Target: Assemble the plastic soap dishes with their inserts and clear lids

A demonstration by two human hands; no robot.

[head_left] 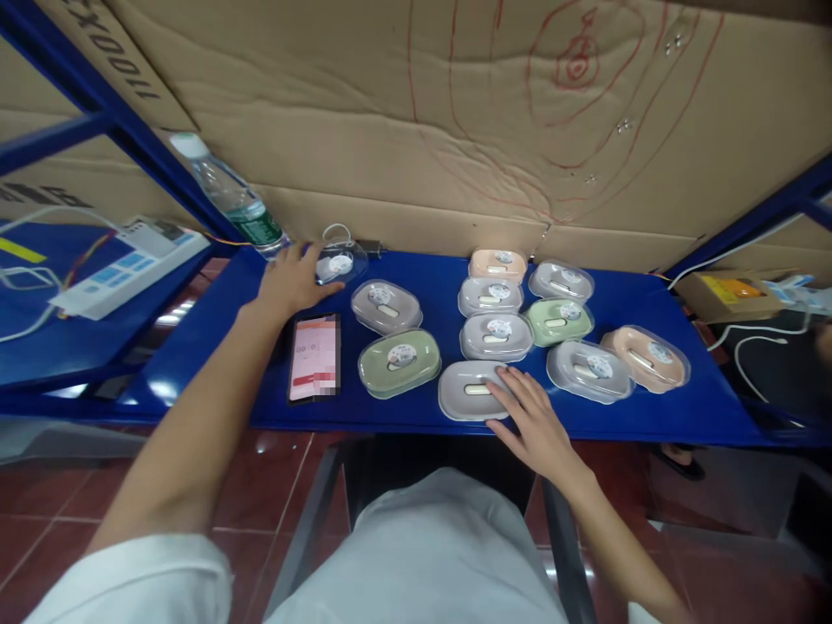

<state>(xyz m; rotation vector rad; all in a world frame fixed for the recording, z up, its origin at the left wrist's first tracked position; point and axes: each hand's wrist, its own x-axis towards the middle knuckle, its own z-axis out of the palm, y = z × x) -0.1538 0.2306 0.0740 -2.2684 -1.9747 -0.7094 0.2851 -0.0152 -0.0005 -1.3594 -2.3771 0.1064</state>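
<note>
My right hand [528,419] rests with fingers spread on the right end of a grey oval plastic box [463,400] at the table's front edge. This box has a pale bar on top, and no round sticker shows on it. My left hand [292,276] reaches to the back left, fingers outstretched beside a clear plastic piece [351,260] with round white stickers; whether it touches this is unclear. Near my hands sit a green box [398,368] and another grey box [383,308], both with round stickers. More stickered boxes stand further back, including a light orange one [497,263].
A phone [314,357] lies on the blue table [221,347] by my left forearm. Behind my left hand a water bottle [237,204] leans near the cardboard wall [338,156]. At the right stand a green box [560,322] and an orange box [650,360].
</note>
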